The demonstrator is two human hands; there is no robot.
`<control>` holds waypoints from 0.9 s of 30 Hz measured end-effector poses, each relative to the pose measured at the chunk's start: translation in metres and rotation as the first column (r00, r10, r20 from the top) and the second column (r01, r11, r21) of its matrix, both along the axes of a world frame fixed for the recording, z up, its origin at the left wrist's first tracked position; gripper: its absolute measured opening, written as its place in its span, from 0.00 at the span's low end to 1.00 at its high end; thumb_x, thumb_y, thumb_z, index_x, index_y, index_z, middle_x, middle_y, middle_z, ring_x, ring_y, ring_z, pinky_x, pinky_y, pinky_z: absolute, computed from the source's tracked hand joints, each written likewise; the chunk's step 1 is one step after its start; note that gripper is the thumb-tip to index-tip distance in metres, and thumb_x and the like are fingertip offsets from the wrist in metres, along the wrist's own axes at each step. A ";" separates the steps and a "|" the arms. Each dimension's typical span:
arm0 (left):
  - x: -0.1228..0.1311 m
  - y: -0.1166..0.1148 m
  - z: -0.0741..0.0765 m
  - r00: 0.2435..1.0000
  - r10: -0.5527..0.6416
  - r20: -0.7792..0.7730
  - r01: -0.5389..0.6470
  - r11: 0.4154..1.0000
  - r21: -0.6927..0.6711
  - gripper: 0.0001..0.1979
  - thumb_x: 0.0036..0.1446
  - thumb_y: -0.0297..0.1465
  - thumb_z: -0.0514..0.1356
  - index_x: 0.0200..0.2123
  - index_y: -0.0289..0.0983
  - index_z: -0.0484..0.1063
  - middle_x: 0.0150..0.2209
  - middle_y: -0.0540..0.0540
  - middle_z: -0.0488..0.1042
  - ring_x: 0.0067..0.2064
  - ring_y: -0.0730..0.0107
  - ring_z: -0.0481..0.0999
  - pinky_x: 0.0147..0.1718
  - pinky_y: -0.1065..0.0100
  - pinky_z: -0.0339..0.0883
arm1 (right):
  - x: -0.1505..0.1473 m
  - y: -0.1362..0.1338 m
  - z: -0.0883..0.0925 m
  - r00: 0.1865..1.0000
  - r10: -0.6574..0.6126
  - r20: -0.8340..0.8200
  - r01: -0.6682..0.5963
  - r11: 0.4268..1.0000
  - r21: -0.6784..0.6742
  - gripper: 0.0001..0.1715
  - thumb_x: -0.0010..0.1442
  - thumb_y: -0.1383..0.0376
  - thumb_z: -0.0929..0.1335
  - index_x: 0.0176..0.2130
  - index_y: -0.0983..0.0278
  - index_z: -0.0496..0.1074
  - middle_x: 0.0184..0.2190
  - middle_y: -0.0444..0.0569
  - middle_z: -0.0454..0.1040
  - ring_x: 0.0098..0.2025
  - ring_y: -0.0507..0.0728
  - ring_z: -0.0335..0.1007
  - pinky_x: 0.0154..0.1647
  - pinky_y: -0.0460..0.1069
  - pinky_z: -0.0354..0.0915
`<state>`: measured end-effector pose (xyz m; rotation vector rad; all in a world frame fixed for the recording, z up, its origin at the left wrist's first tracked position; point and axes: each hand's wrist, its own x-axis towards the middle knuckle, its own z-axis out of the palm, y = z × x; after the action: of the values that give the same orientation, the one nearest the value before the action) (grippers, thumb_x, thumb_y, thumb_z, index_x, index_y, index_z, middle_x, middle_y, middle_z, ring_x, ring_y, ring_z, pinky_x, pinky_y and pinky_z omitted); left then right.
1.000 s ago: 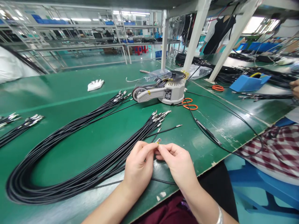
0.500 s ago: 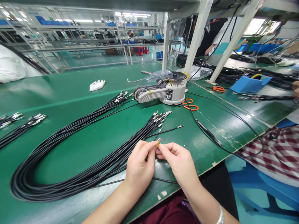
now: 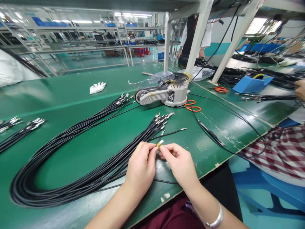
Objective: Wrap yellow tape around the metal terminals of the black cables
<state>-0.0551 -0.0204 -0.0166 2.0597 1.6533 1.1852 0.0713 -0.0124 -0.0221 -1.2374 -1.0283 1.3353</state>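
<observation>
My left hand (image 3: 141,165) pinches a black cable just behind its silver connector (image 3: 161,142); most of the cable in the grip is hidden. A small piece of yellow tape (image 3: 159,144) sits at the connector's base, and the thumb and fingertips of my right hand (image 3: 177,160) are closed on it. Whether the tape goes fully round the connector I cannot tell. Beside my left hand a thick bundle of black cables (image 3: 47,152) lies bent in a U, its silver ends pointing away from me. One cable end (image 3: 177,130) sticks out just beyond my fingers.
A grey tape dispenser (image 3: 175,92) stands behind the cable ends, with orange-handled scissors (image 3: 193,109) at its side. Black tweezers (image 3: 211,133) lie to the right. A white glove (image 3: 97,87), a blue tape holder (image 3: 252,84) and a co-worker's hand (image 3: 299,89) are farther off.
The connector has tilted over to the right, and more of the yellow tape shows. Both hands stay pinched close together. In the background, a standing person has moved left.
</observation>
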 end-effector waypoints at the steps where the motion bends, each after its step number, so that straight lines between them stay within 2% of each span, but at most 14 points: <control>1: 0.000 0.000 0.001 1.000 0.006 0.007 -0.006 1.000 -0.020 0.07 0.61 0.29 0.53 0.33 0.37 0.70 0.30 0.49 0.72 0.32 0.72 0.74 0.33 0.70 0.68 | 0.000 0.000 0.000 1.000 0.000 0.007 0.000 1.000 0.008 0.13 0.51 0.57 0.71 0.29 0.65 0.76 0.28 0.50 0.78 0.32 0.57 0.74 0.37 0.51 0.70; 4: 0.001 -0.001 0.003 0.997 0.034 0.064 -0.026 0.994 -0.108 0.09 0.61 0.31 0.53 0.31 0.37 0.70 0.27 0.50 0.72 0.28 0.73 0.73 0.29 0.71 0.67 | -0.002 -0.001 0.002 1.000 -0.009 0.030 0.008 0.999 0.039 0.11 0.52 0.58 0.70 0.28 0.65 0.75 0.27 0.48 0.77 0.30 0.56 0.73 0.35 0.49 0.69; 7: 0.002 -0.001 0.006 0.981 0.055 0.187 -0.013 0.976 -0.217 0.10 0.60 0.33 0.53 0.29 0.37 0.69 0.23 0.52 0.70 0.22 0.75 0.71 0.25 0.71 0.66 | -0.002 -0.001 0.003 0.998 -0.012 0.055 0.009 0.998 0.068 0.10 0.53 0.60 0.70 0.28 0.64 0.75 0.26 0.47 0.76 0.29 0.55 0.72 0.33 0.48 0.68; 10: 0.003 -0.001 0.008 0.943 0.075 0.324 0.029 0.952 -0.306 0.11 0.59 0.35 0.54 0.29 0.36 0.69 0.21 0.53 0.69 0.22 0.74 0.72 0.25 0.71 0.67 | -0.003 0.000 0.002 0.997 -0.010 0.076 0.003 0.995 0.096 0.09 0.54 0.60 0.69 0.28 0.64 0.74 0.26 0.46 0.76 0.29 0.54 0.72 0.33 0.48 0.67; 14: 0.003 0.000 0.009 0.864 0.115 0.491 0.105 0.911 -0.398 0.11 0.56 0.36 0.56 0.29 0.35 0.69 0.20 0.53 0.69 0.21 0.74 0.72 0.23 0.71 0.67 | -0.003 0.001 0.002 0.996 -0.001 0.089 -0.011 0.991 0.133 0.09 0.56 0.61 0.68 0.29 0.64 0.75 0.28 0.47 0.77 0.31 0.55 0.73 0.35 0.48 0.68; 20: 0.000 0.003 0.010 0.714 0.141 0.686 0.264 0.853 -0.450 0.11 0.53 0.36 0.59 0.26 0.34 0.67 0.21 0.53 0.68 0.21 0.76 0.70 0.23 0.72 0.66 | -0.002 0.002 0.003 0.995 0.025 0.100 -0.043 0.982 0.186 0.09 0.57 0.63 0.67 0.29 0.64 0.74 0.28 0.47 0.76 0.31 0.54 0.72 0.35 0.47 0.67; 23: -0.006 0.006 0.012 0.644 0.115 0.757 0.404 0.789 -0.464 0.11 0.54 0.36 0.59 0.26 0.33 0.67 0.20 0.53 0.67 0.19 0.77 0.69 0.22 0.74 0.64 | 0.000 0.003 0.001 0.991 0.047 0.123 -0.075 0.969 0.236 0.09 0.58 0.63 0.67 0.28 0.64 0.74 0.28 0.47 0.76 0.32 0.54 0.72 0.36 0.48 0.67; 27: -0.017 0.012 0.014 0.499 0.087 0.862 0.643 0.630 -0.435 0.12 0.54 0.35 0.59 0.24 0.32 0.68 0.16 0.53 0.65 0.16 0.77 0.66 0.17 0.75 0.61 | 0.004 0.006 -0.004 0.981 0.092 0.173 -0.144 0.936 0.320 0.09 0.59 0.63 0.67 0.28 0.63 0.73 0.28 0.46 0.74 0.33 0.53 0.70 0.39 0.48 0.66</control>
<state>-0.0722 -0.0083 -0.0025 0.9093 0.9147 0.8888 0.0756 -0.0066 -0.0265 -1.0479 -1.3953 1.1091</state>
